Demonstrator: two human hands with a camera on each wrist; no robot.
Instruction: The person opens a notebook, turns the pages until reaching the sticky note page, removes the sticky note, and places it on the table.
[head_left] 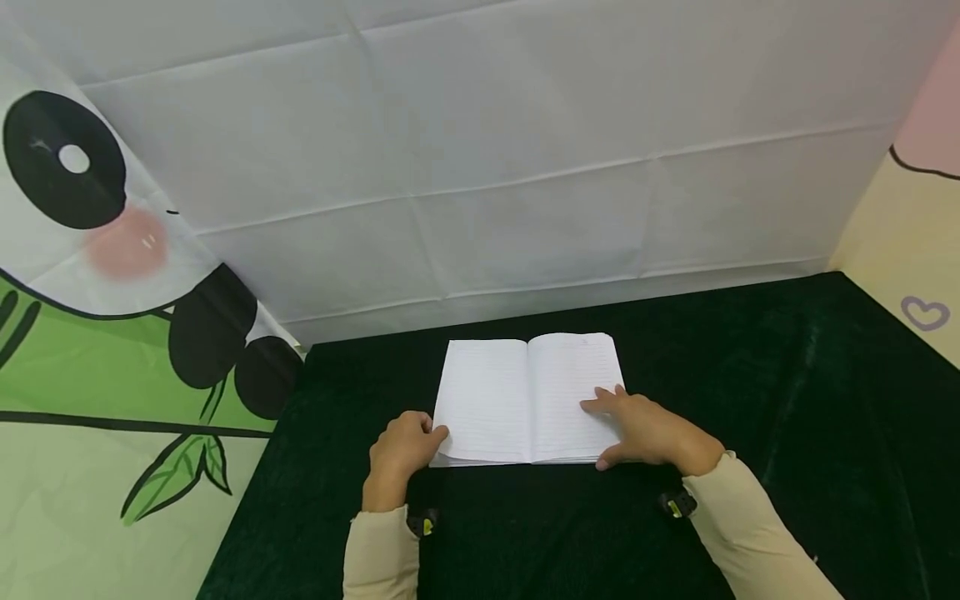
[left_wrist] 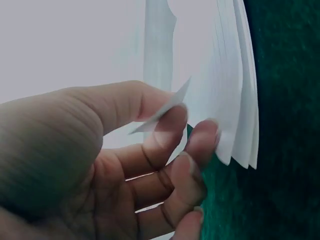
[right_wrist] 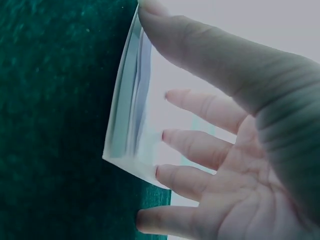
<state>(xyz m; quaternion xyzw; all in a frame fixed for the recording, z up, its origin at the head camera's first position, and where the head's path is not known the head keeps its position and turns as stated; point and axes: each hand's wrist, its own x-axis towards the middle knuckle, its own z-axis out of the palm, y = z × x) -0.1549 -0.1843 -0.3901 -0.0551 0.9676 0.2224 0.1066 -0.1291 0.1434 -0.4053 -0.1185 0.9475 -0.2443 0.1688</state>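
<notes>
An open notebook point(head_left: 489, 392) with lined white pages lies on the dark green cloth, its spine running away from me. At its lower left side is my left hand point(head_left: 402, 452); in the left wrist view, the thumb and index finger pinch a page corner point(left_wrist: 167, 106), and the other fingers curl below it. Across the right page lies my right hand point(head_left: 647, 430), its fingers spread and the thumb at the lower edge. The right wrist view shows these fingers point(right_wrist: 192, 142) nearly straight over the page, beside the slightly fanned sheet edges point(right_wrist: 131, 100).
Dark green cloth point(head_left: 750, 375) covers the table around the notebook. A white creased sheet point(head_left: 525, 192) hangs behind the table. Printed cartoon panels stand at the left point(head_left: 112, 350) and right point(head_left: 900, 250). A small dark device point(head_left: 677, 503) sits at the right wrist.
</notes>
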